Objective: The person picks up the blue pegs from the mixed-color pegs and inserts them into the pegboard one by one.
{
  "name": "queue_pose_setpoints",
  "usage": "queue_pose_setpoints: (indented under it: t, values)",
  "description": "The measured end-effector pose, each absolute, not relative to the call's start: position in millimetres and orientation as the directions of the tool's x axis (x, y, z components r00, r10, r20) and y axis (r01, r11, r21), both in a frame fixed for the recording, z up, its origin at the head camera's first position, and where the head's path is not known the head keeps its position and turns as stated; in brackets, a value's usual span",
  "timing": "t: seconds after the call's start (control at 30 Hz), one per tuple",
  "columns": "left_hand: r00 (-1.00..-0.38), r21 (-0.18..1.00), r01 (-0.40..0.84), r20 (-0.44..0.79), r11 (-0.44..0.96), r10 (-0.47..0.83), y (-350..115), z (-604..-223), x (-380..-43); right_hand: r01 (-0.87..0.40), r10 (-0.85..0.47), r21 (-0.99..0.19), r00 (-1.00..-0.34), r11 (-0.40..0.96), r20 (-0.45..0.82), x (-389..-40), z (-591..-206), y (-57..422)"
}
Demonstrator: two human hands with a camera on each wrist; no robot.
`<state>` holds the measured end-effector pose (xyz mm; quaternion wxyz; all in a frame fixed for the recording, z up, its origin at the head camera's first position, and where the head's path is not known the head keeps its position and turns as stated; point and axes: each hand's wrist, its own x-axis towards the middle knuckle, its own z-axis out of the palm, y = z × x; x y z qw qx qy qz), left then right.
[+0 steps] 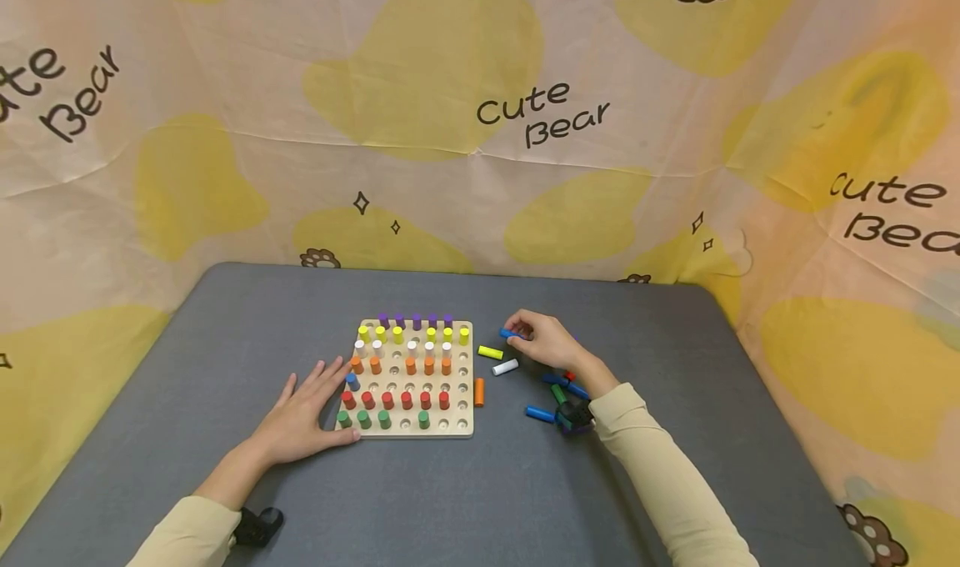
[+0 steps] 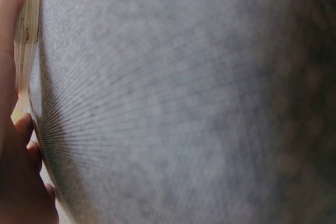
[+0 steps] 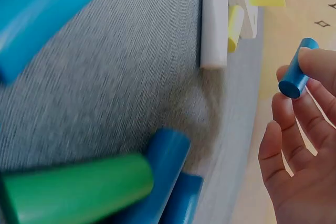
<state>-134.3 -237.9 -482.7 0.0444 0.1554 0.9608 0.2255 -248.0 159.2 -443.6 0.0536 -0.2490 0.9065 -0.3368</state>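
Between thumb and fingers, my right hand pinches a blue peg, just right of the pegboard. My left hand rests spread at the left edge of the wooden pegboard, its thumb by the near left corner. Rows of purple, yellow, white, orange, red and green pegs stand in the board, and a single blue peg stands at the left of its row. In the left wrist view, the thumb lies along the board's side.
Right of the board lie a yellow peg, a white peg and an orange peg. Several blue pegs and a green peg lie loose near the right wrist, partly hidden by it. A printed cloth hangs behind the grey table.
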Motion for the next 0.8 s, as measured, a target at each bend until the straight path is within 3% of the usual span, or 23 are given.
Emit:
queue_pose_setpoints:
  t: [0.17, 0.8]
  values:
    - [-0.948, 0.45, 0.277, -0.015, 0.849, 0.318, -237.3, -483.8, -133.8, -0.445, -0.495, -0.665, -0.859, 0.6, 0.128, -245.9, -444.9, 151.5]
    - [-0.949, 0.443, 0.273, -0.021, 0.854, 0.314, -237.6, -483.7, -134.5, -0.399, -0.504, -0.722, -0.86, 0.566, 0.08, -239.4, -434.8, 110.3]
